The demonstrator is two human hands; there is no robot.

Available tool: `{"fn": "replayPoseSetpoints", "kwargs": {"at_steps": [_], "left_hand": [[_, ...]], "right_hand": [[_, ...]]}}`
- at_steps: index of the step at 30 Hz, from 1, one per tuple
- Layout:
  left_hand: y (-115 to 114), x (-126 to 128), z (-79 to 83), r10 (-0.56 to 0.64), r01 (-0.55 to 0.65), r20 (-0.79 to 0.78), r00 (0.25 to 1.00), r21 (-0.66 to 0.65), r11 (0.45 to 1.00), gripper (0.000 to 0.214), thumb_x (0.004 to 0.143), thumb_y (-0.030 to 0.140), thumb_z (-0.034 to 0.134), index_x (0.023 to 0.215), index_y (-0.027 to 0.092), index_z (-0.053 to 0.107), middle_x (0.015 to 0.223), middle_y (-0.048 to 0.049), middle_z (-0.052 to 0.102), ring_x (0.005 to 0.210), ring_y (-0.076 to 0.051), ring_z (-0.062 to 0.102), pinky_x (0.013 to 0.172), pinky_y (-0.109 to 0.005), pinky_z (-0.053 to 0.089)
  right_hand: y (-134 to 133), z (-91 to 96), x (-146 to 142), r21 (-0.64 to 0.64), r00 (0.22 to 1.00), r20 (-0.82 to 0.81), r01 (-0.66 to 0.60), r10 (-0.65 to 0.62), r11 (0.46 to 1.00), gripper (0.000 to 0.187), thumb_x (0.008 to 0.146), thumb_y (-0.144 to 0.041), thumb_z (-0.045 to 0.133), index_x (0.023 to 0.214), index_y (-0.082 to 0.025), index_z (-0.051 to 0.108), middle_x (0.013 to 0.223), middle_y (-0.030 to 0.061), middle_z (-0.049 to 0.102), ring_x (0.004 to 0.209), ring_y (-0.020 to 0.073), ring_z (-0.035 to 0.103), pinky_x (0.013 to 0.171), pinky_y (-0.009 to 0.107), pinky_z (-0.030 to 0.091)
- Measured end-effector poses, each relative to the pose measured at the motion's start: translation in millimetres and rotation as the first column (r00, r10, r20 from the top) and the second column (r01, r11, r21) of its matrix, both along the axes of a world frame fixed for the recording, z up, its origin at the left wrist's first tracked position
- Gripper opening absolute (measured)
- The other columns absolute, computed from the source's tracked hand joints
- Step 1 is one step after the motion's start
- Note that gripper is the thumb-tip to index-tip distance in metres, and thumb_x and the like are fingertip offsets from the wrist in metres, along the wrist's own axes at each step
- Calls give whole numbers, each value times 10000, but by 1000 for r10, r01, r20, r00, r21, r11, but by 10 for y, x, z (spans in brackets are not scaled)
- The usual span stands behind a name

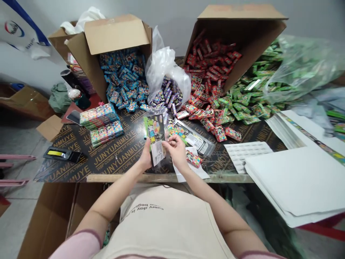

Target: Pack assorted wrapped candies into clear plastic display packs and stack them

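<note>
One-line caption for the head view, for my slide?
The left hand holds a printed pouch, the right hand at its white label, before heaps of blue, purple, red and green packets.

Black printed pouch [156, 129], hand-held (white label [157, 153])

The pouch [155, 130] you hold is black, printed lime green with multicoloured graphics; its label [158, 151] is white with dark print. Your bench [129, 158] is black, patterned with repeated tan lettering. The left-carton packets [126, 79] are blue, the bagged packets [169, 94] purple, the right-carton packets [211, 68] red, and the far-right packets [242, 108] green. The packet cartons [115, 34] are brown. Your apron [175, 230] is cream with dark lettering; your sleeves [78, 246] are pink, edged in mauve. The printed sheet [248, 153] is white with grey rows.
</note>
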State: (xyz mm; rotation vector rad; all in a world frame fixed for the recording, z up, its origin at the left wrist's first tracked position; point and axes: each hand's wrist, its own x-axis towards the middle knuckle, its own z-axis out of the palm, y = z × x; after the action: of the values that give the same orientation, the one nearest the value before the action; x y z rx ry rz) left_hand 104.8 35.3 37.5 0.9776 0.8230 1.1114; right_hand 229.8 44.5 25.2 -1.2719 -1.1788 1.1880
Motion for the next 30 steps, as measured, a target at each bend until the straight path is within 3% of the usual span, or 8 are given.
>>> {"fn": "replayPoseSetpoints", "kwargs": {"at_steps": [3,7,11,14,18,21,26,30], "left_hand": [[-143,34,10,-26,43,141,990,-121,992,847,736,832,318,1102,150,661,1008,-128,720,1080,-302,624,904,-417,481],[-262,-194,-83,-80,101,112,990,-188,977,723,743,759,423,1040,156,690,985,-119,727,1013,-300,650,880,-413,491],[-338,-289,-185,-219,221,29,975,-188,957,603,712,675,565,1009,169,704,1053,-126,711,997,-293,649,883,-397,488],[-351,-302,-180,-235,233,7,972,-154,960,587,706,616,612,1104,189,679,1121,-123,686,998,-284,639,858,-385,494],[-346,-363,-99,-248,242,-35,968,-130,962,628,651,505,708,1196,201,640,1096,-98,685,957,-258,629,833,-353,498],[-357,-406,-63,-248,236,-71,966,-147,961,597,647,452,730,1180,195,654,979,-72,704,860,-226,633,765,-318,505],[-395,-377,-72,-215,189,-143,966,-176,966,403,745,439,657,1030,159,712,912,-57,720,763,-188,617,686,-276,467],[-386,-353,-76,-113,74,-229,967,-170,983,344,764,445,627,897,140,713,813,-42,708,712,-177,600,668,-275,460]], "right_hand": [[-56,-21,-15,297,927,298,137,-228,945,400,658,-420,772,886,-244,494,925,55,590,896,249,573,822,426,484],[-16,154,146,540,891,394,-26,-224,842,487,696,-391,775,1082,-248,515,1128,101,570,1126,287,514,986,459,409],[70,337,224,480,909,415,-199,-22,854,485,705,-459,768,1083,-248,548,1057,77,597,1028,267,551,929,425,426],[132,399,263,428,886,456,-295,78,854,397,688,-527,764,890,-229,597,874,42,590,873,235,541,830,386,429],[166,424,343,327,757,574,-561,312,760,383,659,-534,784,695,-202,596,755,36,591,812,224,518,800,372,414],[167,424,401,208,654,591,-689,472,695,398,650,-476,810,903,-206,665,870,54,657,880,238,530,824,375,431],[151,380,394,176,683,522,-672,510,719,607,712,-373,773,1268,-257,558,1219,73,622,987,242,568,927,428,426],[118,277,278,244,891,389,-344,233,907,584,695,-381,779,1231,-266,579,1157,73,637,1028,251,572,974,451,419]]}}
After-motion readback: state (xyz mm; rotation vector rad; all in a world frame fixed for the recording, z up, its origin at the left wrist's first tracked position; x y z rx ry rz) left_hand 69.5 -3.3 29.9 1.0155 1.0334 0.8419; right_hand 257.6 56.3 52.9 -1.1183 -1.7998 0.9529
